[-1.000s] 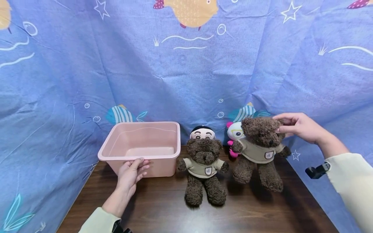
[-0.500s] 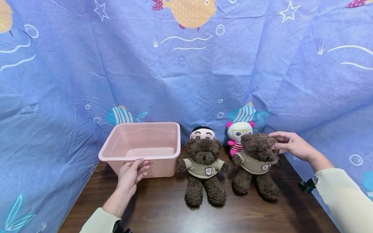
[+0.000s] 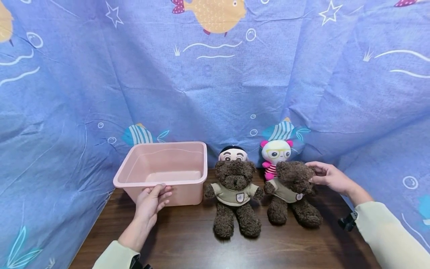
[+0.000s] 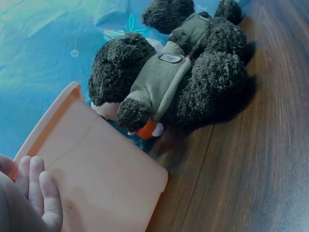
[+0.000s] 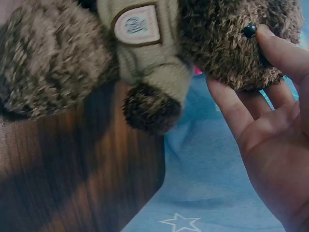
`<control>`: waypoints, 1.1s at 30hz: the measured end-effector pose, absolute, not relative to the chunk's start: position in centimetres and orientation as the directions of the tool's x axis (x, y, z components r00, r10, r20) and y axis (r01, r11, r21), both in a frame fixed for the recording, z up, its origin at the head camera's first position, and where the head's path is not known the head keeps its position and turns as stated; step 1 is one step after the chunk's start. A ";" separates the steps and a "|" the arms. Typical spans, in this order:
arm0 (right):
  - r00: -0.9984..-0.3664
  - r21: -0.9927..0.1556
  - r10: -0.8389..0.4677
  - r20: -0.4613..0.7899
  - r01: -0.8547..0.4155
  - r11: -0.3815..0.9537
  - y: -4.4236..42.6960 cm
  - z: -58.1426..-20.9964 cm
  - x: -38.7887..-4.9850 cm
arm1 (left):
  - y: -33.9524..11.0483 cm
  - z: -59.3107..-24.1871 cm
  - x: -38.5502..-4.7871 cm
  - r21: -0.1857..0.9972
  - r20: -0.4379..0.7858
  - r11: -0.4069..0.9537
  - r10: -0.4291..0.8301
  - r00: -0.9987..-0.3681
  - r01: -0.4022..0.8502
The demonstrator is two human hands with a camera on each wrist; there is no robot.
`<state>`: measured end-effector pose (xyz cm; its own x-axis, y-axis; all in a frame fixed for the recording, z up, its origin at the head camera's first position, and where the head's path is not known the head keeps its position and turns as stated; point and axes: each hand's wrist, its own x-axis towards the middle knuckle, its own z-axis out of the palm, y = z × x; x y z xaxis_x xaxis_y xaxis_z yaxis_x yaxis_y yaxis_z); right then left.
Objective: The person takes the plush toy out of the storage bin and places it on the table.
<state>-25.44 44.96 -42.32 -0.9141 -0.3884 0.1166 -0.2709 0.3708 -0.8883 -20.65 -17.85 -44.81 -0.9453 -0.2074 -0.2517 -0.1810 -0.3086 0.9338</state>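
Observation:
A pink plastic bin (image 3: 181, 192) stands at the left of the table. My left hand (image 3: 151, 203) holds its front rim, thumb over the edge and fingers against the outer wall. At the right, a dark brown teddy bear (image 3: 290, 196) in a khaki sweater sits on the table, leaning slightly. My right hand (image 3: 330, 179) grips the side of its head; in the right wrist view the thumb presses by the bear's eye, with the other fingers behind. A matching teddy bear (image 3: 235, 201) sits in the middle, touched by neither hand.
Behind the right bear is a plush toy (image 3: 277, 153) with pink ears and yellow glasses. A black-haired doll (image 3: 233, 153) is mostly hidden behind the middle bear. Blue fish-print cloth (image 3: 215, 93) encloses the dark wooden table (image 3: 188, 239) at the back and sides.
My right hand has lowered the right teddy bear onto the table and shifted a little left, uncovering the pink-eared plush behind. The left hand stays on the bin.

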 end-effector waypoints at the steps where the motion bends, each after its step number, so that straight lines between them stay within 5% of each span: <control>1: -0.917 -0.887 -0.384 0.109 -0.263 0.378 44.9 -42.5 -25.5 | -17.9 -44.8 -20.7 0.934 -0.251 -0.308 -0.208 -0.945 -0.180; 12: -0.972 -0.748 -0.186 0.144 -0.229 0.623 42.6 -44.1 -25.0 | -17.9 -45.0 -20.7 0.931 -0.263 -0.310 -0.206 -0.943 -0.192; 16: -0.969 -0.752 -0.174 0.178 -0.248 0.610 42.4 -44.6 -25.1 | -17.9 -44.9 -20.8 0.934 -0.256 -0.304 -0.205 -0.945 -0.187; 23: -0.956 -0.885 -0.234 0.177 -0.258 0.388 42.8 -45.2 -25.7 | -18.1 -44.7 -20.8 0.936 -0.248 -0.302 -0.201 -0.948 -0.181; 33: -0.982 -0.869 -0.168 0.087 -0.157 0.470 41.9 -44.3 -25.5 | -19.0 -44.6 -20.3 0.932 -0.268 -0.295 -0.168 -0.949 -0.211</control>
<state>-25.54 41.91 -44.33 -0.9819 -0.1682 0.0870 -0.1574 0.4695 -0.8688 -20.31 -19.02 -44.63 -0.9486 -0.1684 -0.2679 -0.2109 -0.2947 0.9320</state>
